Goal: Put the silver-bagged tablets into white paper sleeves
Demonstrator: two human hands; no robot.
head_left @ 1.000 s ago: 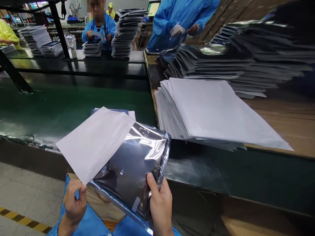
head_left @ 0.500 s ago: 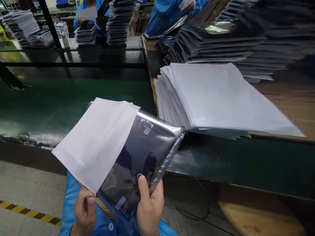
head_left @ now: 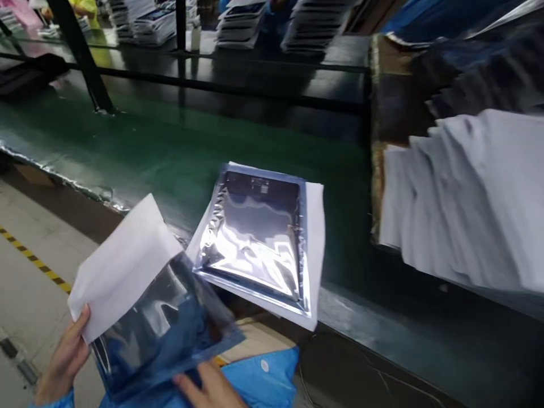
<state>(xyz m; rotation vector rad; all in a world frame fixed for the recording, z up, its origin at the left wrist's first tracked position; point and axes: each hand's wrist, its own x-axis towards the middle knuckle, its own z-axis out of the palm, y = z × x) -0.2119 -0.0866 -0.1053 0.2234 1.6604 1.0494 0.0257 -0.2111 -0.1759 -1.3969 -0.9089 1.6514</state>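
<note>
In the lower left, a dark flat panel in a shiny clear bag (head_left: pixel 157 323) is tilted in front of my body. A white sheet or sleeve (head_left: pixel 123 266) covers its upper left part; whether the panel is inside it I cannot tell. My left hand (head_left: pixel 68 351) pinches the white piece at its lower left corner, thumb on top. At the panel's near edge, my right hand (head_left: pixel 208 385) grips the bag, partly cut off by the frame. Just beyond, another bagged dark panel (head_left: pixel 259 226) lies on a white sheet (head_left: pixel 314 226) at the bench's front edge.
The green bench (head_left: pixel 140 141) runs across the view. On the right is a fanned stack of white sheets (head_left: pixel 450 198), with dark bagged pieces behind. A dark post (head_left: pixel 80 56) rises at the left. Several stacks (head_left: pixel 242 22) stand along the far side.
My view has swung left, so the bench things appear farther right. My hands have carried the bagged panel and white piece down and left, uncovering the other panel on the bench.
</note>
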